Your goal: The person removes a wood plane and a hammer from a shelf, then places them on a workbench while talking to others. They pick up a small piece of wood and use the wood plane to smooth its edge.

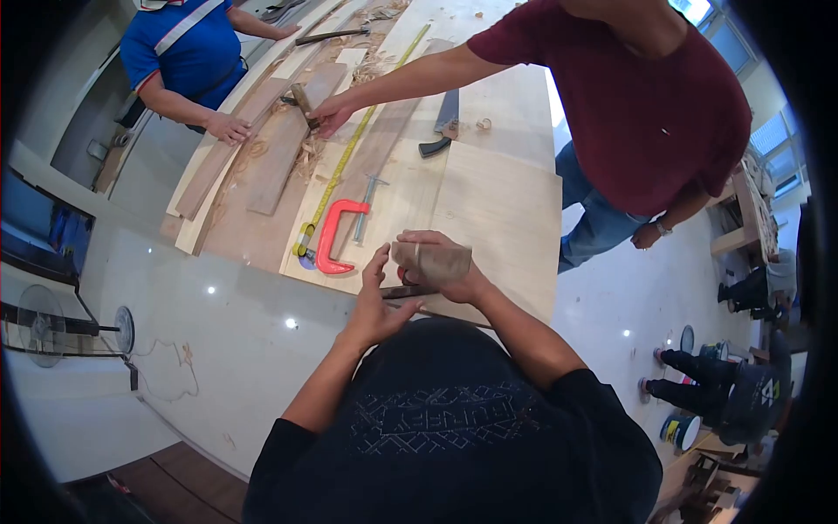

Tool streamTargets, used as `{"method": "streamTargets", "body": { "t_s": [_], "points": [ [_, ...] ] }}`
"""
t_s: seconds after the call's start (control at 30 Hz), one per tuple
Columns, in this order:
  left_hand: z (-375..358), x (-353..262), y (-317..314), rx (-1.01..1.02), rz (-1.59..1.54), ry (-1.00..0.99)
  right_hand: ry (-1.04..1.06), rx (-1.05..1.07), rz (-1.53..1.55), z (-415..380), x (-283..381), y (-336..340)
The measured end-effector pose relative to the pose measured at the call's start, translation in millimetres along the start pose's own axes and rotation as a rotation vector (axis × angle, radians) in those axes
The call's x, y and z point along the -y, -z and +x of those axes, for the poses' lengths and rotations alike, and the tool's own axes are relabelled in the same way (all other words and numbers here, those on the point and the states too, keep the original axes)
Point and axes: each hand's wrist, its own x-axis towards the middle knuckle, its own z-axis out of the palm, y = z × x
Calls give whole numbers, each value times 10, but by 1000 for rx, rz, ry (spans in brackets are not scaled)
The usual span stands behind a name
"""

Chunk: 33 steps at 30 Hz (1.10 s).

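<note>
Near the table's front edge, my right hand (467,278) is wrapped round a wooden block (443,262), tilted up from the tabletop. My left hand (375,306) is beside it, its thumb and fingers spread around a dark, narrow piece (403,292) at the base of the block. Whether the dark piece is joined to the block I cannot tell. A red C-clamp (330,237) lies to the left of my hands, beside a yellow tape measure (336,175) that is pulled out along the boards. Further back lies a hand saw (447,118) with a black handle.
Across the table (506,196), a person in dark red (646,105) reaches a hand (330,115) to a wooden-handled tool (301,98). A person in blue (188,52) rests hands on long boards (214,179). A hammer (330,36) and shavings lie there; others stand at the right.
</note>
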Motion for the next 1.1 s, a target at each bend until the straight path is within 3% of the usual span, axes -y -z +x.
{"method": "streamTargets", "body": {
  "t_s": [0.07, 0.2, 1.1],
  "points": [
    [-24, -25, 54, 56, -58, -9, 305, -20, -73, -56, 3, 25],
    [88, -353, 198, 120, -66, -19, 425, 13, -242, -72, -36, -11],
    [-136, -327, 307, 42, -59, 20, 249, 84, -170, -122, -126, -306]
  ]
}}
